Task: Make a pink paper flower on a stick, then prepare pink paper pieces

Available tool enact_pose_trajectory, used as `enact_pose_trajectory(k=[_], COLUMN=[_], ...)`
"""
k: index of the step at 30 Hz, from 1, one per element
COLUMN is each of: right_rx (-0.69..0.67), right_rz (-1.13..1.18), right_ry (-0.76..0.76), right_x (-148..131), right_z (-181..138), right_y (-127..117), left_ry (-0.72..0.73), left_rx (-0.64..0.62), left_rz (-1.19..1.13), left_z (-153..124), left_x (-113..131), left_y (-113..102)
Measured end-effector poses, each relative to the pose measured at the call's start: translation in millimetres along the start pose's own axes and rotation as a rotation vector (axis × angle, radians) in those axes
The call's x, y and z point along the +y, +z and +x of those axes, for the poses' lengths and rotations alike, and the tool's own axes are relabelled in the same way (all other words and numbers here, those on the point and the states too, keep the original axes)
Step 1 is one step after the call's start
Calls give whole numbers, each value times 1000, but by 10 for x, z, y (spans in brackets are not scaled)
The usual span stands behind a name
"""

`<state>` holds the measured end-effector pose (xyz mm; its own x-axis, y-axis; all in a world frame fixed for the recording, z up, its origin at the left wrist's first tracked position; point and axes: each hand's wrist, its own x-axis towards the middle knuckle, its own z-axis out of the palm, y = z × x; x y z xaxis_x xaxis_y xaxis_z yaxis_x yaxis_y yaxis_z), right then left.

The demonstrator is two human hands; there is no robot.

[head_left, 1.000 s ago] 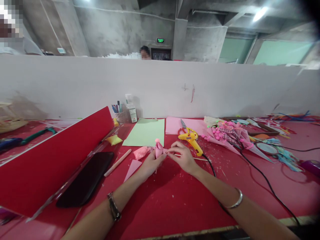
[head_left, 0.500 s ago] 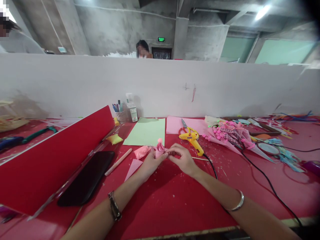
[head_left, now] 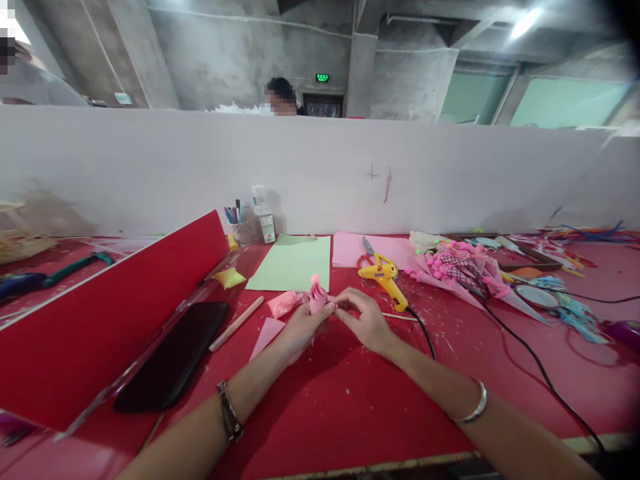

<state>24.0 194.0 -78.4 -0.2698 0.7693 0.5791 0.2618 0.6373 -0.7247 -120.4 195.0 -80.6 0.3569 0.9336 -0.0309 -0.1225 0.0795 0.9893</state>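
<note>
Head view shows a long white partition (head_left: pixel 310 167), and before it a red table (head_left: pixel 380 407). On this table stands a slanted red board (head_left: pixel 120 307) at the left; a green sheet (head_left: pixel 290 267) lies flat in the middle. To the right is a heap of pink cones (head_left: pixel 453 288) with small balls, and between them a yellow glue gun (head_left: pixel 393 290) rests near the right hand (head_left: pixel 367 320). The left hand (head_left: pixel 300 327) is closed around a pink paper piece (head_left: pixel 318 305), held between both hands just in front of the green sheet; thumb and finger of the right hand seem to pinch its right edge. As I judge, the folding is already done and the pink ball (head_left: pixel 315 279) sits on top, but the side is being worked and is not yet finished. What more is left, I cannot tell.
</note>
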Motion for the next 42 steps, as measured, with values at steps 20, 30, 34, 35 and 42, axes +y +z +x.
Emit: enact_pose_trajectory(k=[20, 30, 34, 35, 42], right_rx=[162, 147, 132, 106, 81], right_rz=[210, 153, 261, 267, 28], right_ry=[253, 225, 249, 260, 198], right_x=[265, 285, 278, 269, 249], right_z=[69, 66, 61, 59, 66], right_y=[-129, -153, -146, -145, -159], left_ry=[94, -126, -114, -116, -116], left_rx=[5, -123, -124, -120, -195], left_rz=[-14, -50, -31, -18, -37], left_z=[42, -26, -31, -30, -25], left_x=[-3, 74, 63, 54, 8], left_y=[-58, -24, -14, -17, -39])
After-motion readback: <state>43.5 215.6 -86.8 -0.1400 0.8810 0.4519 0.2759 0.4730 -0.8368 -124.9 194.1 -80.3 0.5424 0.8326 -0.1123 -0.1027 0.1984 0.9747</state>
